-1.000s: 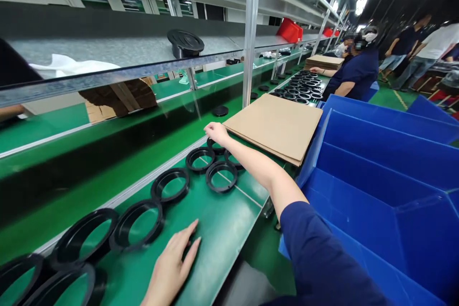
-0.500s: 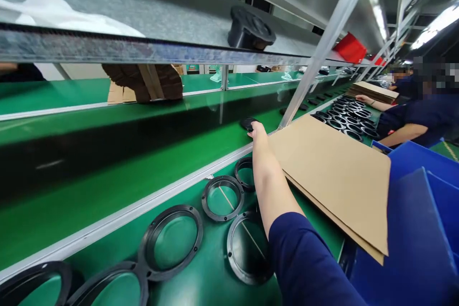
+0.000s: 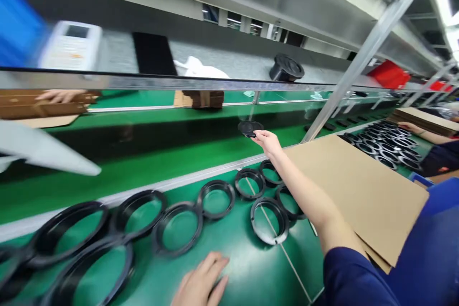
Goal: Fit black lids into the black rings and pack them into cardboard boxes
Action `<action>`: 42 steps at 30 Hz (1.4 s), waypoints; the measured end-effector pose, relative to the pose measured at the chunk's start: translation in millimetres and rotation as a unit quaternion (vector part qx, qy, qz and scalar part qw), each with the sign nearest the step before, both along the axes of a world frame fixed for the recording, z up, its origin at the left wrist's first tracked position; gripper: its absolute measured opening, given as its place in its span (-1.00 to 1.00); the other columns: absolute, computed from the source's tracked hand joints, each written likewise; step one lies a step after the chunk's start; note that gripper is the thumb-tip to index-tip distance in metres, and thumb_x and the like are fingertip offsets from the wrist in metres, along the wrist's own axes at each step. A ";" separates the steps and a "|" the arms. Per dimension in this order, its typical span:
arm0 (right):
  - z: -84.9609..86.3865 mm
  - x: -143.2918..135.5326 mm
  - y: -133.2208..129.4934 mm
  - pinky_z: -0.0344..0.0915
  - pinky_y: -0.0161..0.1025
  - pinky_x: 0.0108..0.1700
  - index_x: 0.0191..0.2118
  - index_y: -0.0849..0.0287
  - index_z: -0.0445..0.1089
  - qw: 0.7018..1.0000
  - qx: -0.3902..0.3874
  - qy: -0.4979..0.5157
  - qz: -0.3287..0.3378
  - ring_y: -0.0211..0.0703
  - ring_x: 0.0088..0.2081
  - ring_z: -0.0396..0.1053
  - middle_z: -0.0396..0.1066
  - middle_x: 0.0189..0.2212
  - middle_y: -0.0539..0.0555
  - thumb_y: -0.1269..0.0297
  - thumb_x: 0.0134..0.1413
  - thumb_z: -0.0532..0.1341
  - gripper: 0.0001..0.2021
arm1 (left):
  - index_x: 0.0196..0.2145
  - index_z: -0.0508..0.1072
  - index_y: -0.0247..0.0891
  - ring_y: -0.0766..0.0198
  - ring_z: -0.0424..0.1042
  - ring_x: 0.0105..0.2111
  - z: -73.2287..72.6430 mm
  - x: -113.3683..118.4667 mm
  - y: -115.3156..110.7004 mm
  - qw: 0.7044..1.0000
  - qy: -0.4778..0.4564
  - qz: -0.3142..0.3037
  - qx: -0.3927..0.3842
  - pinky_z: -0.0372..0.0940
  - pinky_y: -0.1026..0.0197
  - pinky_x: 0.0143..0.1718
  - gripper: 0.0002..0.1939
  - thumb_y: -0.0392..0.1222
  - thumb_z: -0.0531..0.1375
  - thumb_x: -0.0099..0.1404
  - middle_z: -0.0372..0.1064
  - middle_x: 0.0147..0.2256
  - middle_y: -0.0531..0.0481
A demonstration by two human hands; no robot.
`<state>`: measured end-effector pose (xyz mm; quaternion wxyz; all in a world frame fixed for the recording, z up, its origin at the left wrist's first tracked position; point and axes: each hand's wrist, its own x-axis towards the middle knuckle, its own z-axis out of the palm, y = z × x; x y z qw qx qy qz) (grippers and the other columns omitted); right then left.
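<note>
My right hand reaches out over the green conveyor belt and pinches the near edge of a flat, round black disc. My left hand is low in the view, over the green worktable, with its fingers stretched out and nothing in it. Several black rings lie on the worktable between my hands and the belt. Nearest to my left hand is one ring; another ring lies below my right forearm, which partly covers a further ring.
Brown cardboard sheets lie to the right, beside a blue bin. A slanted metal post rises behind them. A shelf above the belt bears a black round part. A co-worker's arm is at the far right, near more rings.
The view has swung left, bringing more rings and the shelf's left side into sight. My left hand has come in at the bottom. My right hand still grips the disc.
</note>
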<state>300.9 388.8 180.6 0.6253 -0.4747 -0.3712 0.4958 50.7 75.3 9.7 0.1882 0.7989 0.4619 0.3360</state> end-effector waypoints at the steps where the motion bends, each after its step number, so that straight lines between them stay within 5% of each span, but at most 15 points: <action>1: 3.6 -11.3 -31.4 0.55 -0.18 0.02 -0.37 0.25 0.54 0.998 0.022 0.000 0.054 -0.30 -0.36 0.45 0.49 -0.45 -0.01 0.34 -0.11 0.56 -0.78 | 0.04 0.59 -0.01 0.19 0.60 -0.23 8.3 1.6 1.2 0.999 -0.025 -0.020 -0.035 0.51 0.24 -0.19 -0.69 -0.04 0.13 0.45 0.56 -0.08 -0.07; 3: 8.6 -30.3 -96.3 0.53 -0.12 0.03 -0.33 0.21 0.58 0.985 0.064 -0.008 0.160 -0.22 -0.29 0.50 0.55 -0.36 0.03 0.17 -0.19 0.61 -0.67 | -0.05 0.62 -0.13 0.19 0.54 -0.32 24.1 2.8 2.5 0.986 -0.111 -0.032 -0.118 0.49 0.16 -0.18 -0.70 0.01 0.17 0.44 0.57 -0.17 -0.11; 5: 11.5 -45.5 -159.4 0.52 -0.11 0.00 -0.30 0.17 0.60 0.966 0.090 -0.030 0.239 -0.16 -0.24 0.52 0.57 -0.30 0.05 0.05 -0.18 0.60 -0.62 | -0.10 0.62 -0.18 0.15 0.53 -0.28 41.7 1.4 -0.4 0.937 -0.290 -0.018 -0.193 0.48 0.09 -0.12 -0.66 0.12 0.29 0.35 0.56 -0.23 -0.14; 9: 7.5 -69.0 -263.9 0.48 -0.15 -0.07 -0.28 0.14 0.61 0.939 0.118 -0.098 0.308 -0.14 -0.22 0.50 0.56 -0.29 0.07 0.02 -0.01 0.53 -0.69 | 0.34 0.30 0.13 -0.13 0.32 0.27 93.1 -7.6 -23.2 0.694 -0.670 -0.074 -0.253 0.33 -0.20 0.20 -0.14 0.33 0.41 0.16 0.25 0.33 -0.15; 12: -7.9 -84.9 -316.5 0.46 -0.14 -0.07 -0.27 0.14 0.59 0.921 0.165 -0.161 0.313 -0.12 -0.19 0.46 0.51 -0.29 0.08 -0.03 0.15 0.43 -0.70 | 0.36 0.27 0.08 -0.13 0.21 0.36 130.3 -18.1 -49.5 0.603 -0.756 -0.064 -0.247 0.25 -0.24 0.28 -0.29 0.26 0.27 0.35 0.24 0.36 -0.11; 17: -43.3 -121.4 -364.5 0.47 -0.03 0.00 0.29 0.08 0.28 0.914 0.231 -0.294 0.159 -0.04 -0.10 0.42 0.41 -0.07 0.16 -0.07 0.30 0.26 -0.44 | 0.36 0.31 0.07 0.08 0.30 0.31 142.8 -28.8 -89.4 0.596 -0.772 0.015 -0.221 0.25 -0.03 0.32 -0.43 -0.13 0.19 0.42 0.37 0.28 0.00; 20: -57.7 -144.2 -382.7 0.28 0.25 0.28 0.47 0.09 -0.04 0.859 0.309 -0.403 0.064 0.21 0.25 0.23 0.21 0.23 0.33 -0.16 0.16 0.34 -0.08 | 0.37 0.31 0.05 0.13 0.35 0.27 134.4 -31.8 -102.6 0.613 -0.765 0.036 -0.194 0.26 0.08 0.30 -0.40 -0.15 0.23 0.41 0.40 0.26 0.01; 22: -61.5 -151.5 -391.1 0.13 0.37 0.36 0.49 0.10 -0.10 0.828 0.348 -0.437 0.057 0.33 0.39 0.01 0.01 0.37 0.38 -0.25 0.07 0.36 0.04 | 0.36 0.33 0.00 0.11 0.39 0.24 129.9 -36.3 -107.8 0.616 -0.758 0.049 -0.209 0.29 0.10 0.27 -0.41 -0.13 0.24 0.41 0.43 0.23 -0.02; 25: -59.2 -146.2 -392.5 0.30 0.27 0.26 0.45 0.13 0.02 0.877 0.294 -0.374 0.074 0.24 0.31 0.19 0.15 0.30 0.35 -0.24 0.21 0.24 -0.14 | 0.34 0.37 -0.03 0.06 0.40 0.22 127.4 -47.0 -114.2 0.623 -0.741 0.048 -0.248 0.32 0.05 0.25 -0.42 -0.14 0.26 0.39 0.45 0.21 -0.02; 27: -55.8 -136.8 -386.9 0.50 0.01 -0.03 0.29 0.14 0.28 0.933 0.185 -0.280 0.131 0.03 -0.02 0.44 0.40 0.03 0.23 -0.17 0.29 0.19 -0.37 | 0.32 0.40 -0.05 0.04 0.39 0.23 127.4 -54.8 -118.5 0.635 -0.722 0.032 -0.272 0.32 0.04 0.25 -0.42 -0.16 0.28 0.36 0.45 0.21 -0.02; 29: -54.5 -129.0 -381.9 0.44 -0.22 -0.39 0.01 0.15 0.46 0.958 0.085 -0.182 0.207 -0.20 -0.37 0.39 0.45 -0.24 0.08 -0.16 0.24 0.27 -0.53 | 0.31 0.40 -0.09 0.02 0.37 0.23 126.1 -61.3 -122.6 0.642 -0.707 0.014 -0.298 0.33 0.04 0.24 -0.38 -0.15 0.31 0.31 0.44 0.21 -0.05; 31: -56.9 -126.9 -382.6 0.31 -0.32 -0.57 -0.20 0.15 0.47 0.967 0.026 -0.093 0.236 -0.31 -0.52 0.28 0.42 -0.36 0.00 -0.16 0.09 0.39 -0.56 | 0.34 0.36 -0.07 -0.02 0.37 0.23 120.6 -65.2 -126.2 0.642 -0.701 -0.011 -0.310 0.34 0.02 0.21 -0.28 -0.15 0.34 0.23 0.40 0.24 -0.06; 37: -76.1 -144.9 -413.6 0.52 -0.27 -0.41 -0.31 0.12 0.32 0.952 -0.074 0.080 0.286 -0.24 -0.43 0.43 0.42 -0.42 -0.04 -0.15 -0.07 0.51 -0.49 | 0.33 0.35 -0.11 -0.22 0.40 0.20 82.0 -60.4 -131.3 0.645 -0.698 -0.040 -0.309 0.28 -0.18 0.25 0.00 -0.07 0.52 -0.07 0.50 0.11 -0.18; 40: -79.5 -145.0 -420.0 0.56 -0.16 -0.31 -0.28 0.10 0.33 0.947 -0.054 0.010 0.315 -0.14 -0.35 0.47 0.41 -0.40 0.02 -0.21 0.11 0.38 -0.54 | 0.28 0.38 -0.21 -0.28 0.30 0.29 76.6 -58.1 -130.8 0.618 -0.730 -0.023 -0.290 0.22 -0.26 0.31 0.01 0.30 0.49 -0.03 0.48 0.13 -0.27; 42: -76.8 -139.4 -415.1 0.57 -0.04 -0.14 -0.15 0.09 0.44 0.963 0.054 -0.114 0.237 -0.04 -0.15 0.47 0.42 -0.24 0.12 -0.20 0.26 0.26 -0.59 | 0.27 0.38 -0.23 -0.25 0.18 0.37 82.2 -57.4 -130.1 0.596 -0.748 -0.016 -0.292 0.16 -0.28 0.35 -0.07 0.42 0.35 0.13 0.41 0.21 -0.26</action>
